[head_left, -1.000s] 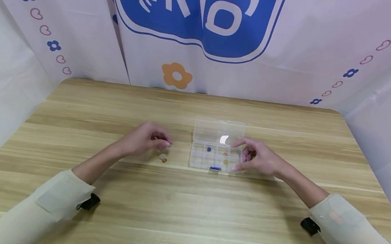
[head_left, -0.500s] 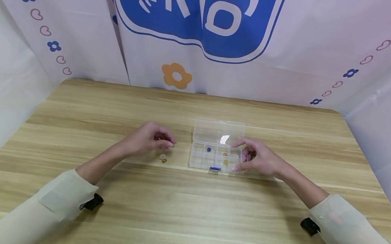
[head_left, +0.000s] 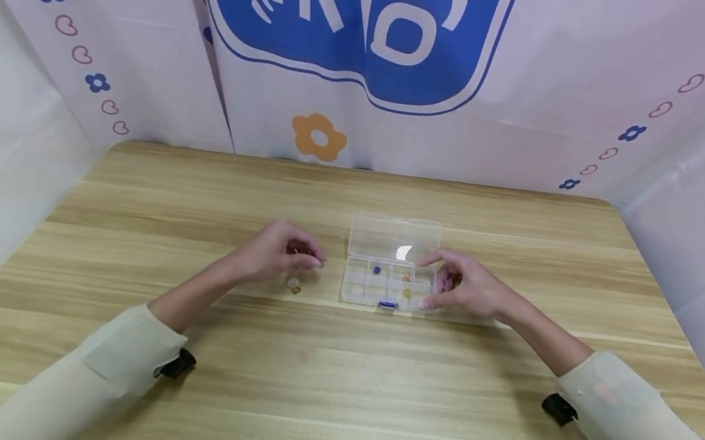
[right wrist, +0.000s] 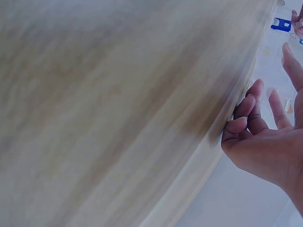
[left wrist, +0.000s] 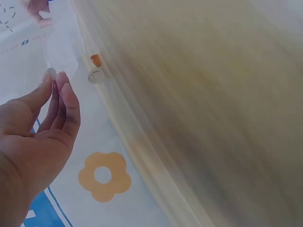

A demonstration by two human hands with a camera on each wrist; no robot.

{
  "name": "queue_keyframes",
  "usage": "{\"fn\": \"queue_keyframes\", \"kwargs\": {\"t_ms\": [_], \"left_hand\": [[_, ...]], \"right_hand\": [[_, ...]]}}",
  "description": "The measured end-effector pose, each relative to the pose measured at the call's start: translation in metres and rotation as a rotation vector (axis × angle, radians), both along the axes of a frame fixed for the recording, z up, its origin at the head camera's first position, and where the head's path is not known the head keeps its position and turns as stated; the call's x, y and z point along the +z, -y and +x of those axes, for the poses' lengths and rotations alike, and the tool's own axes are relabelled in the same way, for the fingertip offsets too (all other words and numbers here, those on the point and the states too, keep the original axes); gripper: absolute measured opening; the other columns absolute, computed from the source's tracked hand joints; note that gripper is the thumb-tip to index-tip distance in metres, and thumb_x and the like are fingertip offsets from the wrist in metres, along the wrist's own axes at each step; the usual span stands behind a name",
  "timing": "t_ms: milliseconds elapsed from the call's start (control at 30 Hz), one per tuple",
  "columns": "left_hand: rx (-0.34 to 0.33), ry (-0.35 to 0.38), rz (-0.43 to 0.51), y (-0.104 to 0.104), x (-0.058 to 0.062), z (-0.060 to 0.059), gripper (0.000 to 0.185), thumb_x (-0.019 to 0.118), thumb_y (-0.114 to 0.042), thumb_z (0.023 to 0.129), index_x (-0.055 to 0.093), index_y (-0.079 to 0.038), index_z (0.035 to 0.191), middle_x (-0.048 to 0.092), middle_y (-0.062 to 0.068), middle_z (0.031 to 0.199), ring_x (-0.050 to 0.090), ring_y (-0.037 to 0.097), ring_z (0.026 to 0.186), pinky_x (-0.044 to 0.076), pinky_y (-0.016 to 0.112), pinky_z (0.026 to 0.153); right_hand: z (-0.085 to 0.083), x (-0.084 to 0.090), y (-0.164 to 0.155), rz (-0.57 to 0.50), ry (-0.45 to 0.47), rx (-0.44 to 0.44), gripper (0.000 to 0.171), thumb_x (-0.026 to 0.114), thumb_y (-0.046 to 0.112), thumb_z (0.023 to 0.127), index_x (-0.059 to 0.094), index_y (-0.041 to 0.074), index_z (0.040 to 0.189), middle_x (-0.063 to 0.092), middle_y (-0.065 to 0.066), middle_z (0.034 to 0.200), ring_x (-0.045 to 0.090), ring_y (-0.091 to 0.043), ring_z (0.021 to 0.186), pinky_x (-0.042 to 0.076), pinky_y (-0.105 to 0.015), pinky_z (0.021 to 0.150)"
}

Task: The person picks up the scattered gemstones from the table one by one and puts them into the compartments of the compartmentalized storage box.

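Observation:
My left hand [head_left: 278,251] pinches a small pale grey stone [left wrist: 51,73] between thumb and fingertips, held just left of the box. A clear plastic compartment box [head_left: 352,293] stands on the table with its lid [head_left: 377,234] tipped back and its blue latch [head_left: 388,304] in front. My right hand [head_left: 471,284] holds the box's right end, thumb at the front and index finger at the back. Inside, a dark blue stone [head_left: 376,270], an orange stone [head_left: 406,278] and a yellow stone [head_left: 407,292] lie in separate compartments.
On the table below my left hand lie a clear whitish stone [left wrist: 96,76] and an orange-brown stone [left wrist: 96,60], close together. The wooden table [head_left: 331,381] ends at a printed cloth backdrop [head_left: 260,111] behind.
My left hand has moved slowly right toward the box with the pale stone in its fingertips. The right hand and the box have stayed in place.

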State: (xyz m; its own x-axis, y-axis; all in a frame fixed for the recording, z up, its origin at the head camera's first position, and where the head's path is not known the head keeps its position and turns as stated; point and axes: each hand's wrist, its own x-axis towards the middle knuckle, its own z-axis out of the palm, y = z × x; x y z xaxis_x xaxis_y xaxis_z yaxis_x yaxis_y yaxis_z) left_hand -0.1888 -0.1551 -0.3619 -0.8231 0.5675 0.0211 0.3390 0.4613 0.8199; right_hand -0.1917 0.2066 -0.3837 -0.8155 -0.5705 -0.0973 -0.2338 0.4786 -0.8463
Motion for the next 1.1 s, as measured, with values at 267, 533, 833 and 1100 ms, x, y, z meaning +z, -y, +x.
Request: {"fn": "queue_keyframes", "kwargs": {"t_ms": [267, 533, 833, 1100], "left_hand": [[-0.003, -0.005, -0.016, -0.011, -0.001, -0.002, 0.008, 0.071, 0.003, 0.096, 0.077, 0.004, 0.100, 0.076, 0.018, 0.095, 0.071, 0.030, 0.082, 0.058, 0.027, 0.071], [-0.023, -0.003, -0.001, -0.021, 0.000, -0.003, 0.008, 0.070, 0.002, 0.097, 0.077, 0.004, 0.100, 0.076, 0.019, 0.096, 0.071, 0.029, 0.082, 0.059, 0.031, 0.072], [-0.028, -0.016, -0.034, -0.034, 0.002, -0.005, 0.008, 0.071, -0.002, 0.097, 0.078, 0.001, 0.097, 0.076, 0.015, 0.094, 0.066, 0.024, 0.076, 0.052, 0.024, 0.063], [-0.050, -0.023, -0.044, -0.045, 0.001, -0.007, 0.005, 0.074, -0.004, 0.096, 0.078, -0.001, 0.094, 0.076, 0.007, 0.092, 0.063, 0.015, 0.076, 0.052, 0.025, 0.066]], "right_hand": [[0.000, 0.000, 0.000, -0.001, 0.008, -0.001, 0.060, 0.088, 0.004, 0.080, 0.059, -0.003, 0.132, 0.060, -0.006, 0.080, 0.052, -0.016, 0.072, 0.044, -0.023, 0.066], [-0.001, -0.001, 0.000, 0.009, 0.009, -0.005, 0.061, 0.089, 0.004, 0.080, 0.059, -0.003, 0.133, 0.060, -0.006, 0.080, 0.052, -0.016, 0.073, 0.044, -0.024, 0.067], [-0.001, 0.000, 0.000, 0.010, 0.005, -0.004, 0.060, 0.089, 0.004, 0.080, 0.059, -0.003, 0.132, 0.060, -0.006, 0.080, 0.052, -0.017, 0.073, 0.044, -0.023, 0.067], [0.000, 0.000, 0.001, 0.005, 0.018, -0.010, 0.060, 0.088, 0.004, 0.080, 0.059, -0.003, 0.133, 0.060, -0.006, 0.080, 0.053, -0.017, 0.073, 0.045, -0.023, 0.067]]}}
